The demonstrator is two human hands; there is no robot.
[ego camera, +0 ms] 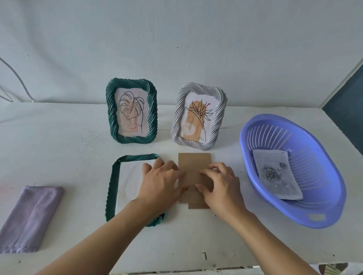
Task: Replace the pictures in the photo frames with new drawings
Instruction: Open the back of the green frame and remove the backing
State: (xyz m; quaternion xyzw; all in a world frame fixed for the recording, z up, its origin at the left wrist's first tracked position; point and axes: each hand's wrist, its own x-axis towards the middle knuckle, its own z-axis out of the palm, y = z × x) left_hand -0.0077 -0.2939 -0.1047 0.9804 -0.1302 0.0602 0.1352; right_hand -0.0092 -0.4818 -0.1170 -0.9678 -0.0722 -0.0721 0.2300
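Nearest the camera, two bare forearms reach up from the bottom edge over a white table (189,236); a folded lilac cloth (28,218) lies at lower left, well apart from the work. At centre, the left hand (161,181) rests with loose, near-straight fingers across the right edge of a green frame (113,184) lying face down, its fingertips touching a brown backing board (193,163) just beside it; the right hand (221,184) sets bent fingertips and thumb on the same board, and whether they grip it cannot be told. At right, a blue basket (323,215) holds grey rose drawings (276,176); farther back, a green standing frame (109,109) and a white standing frame (220,118) show line drawings, upright before the wall.
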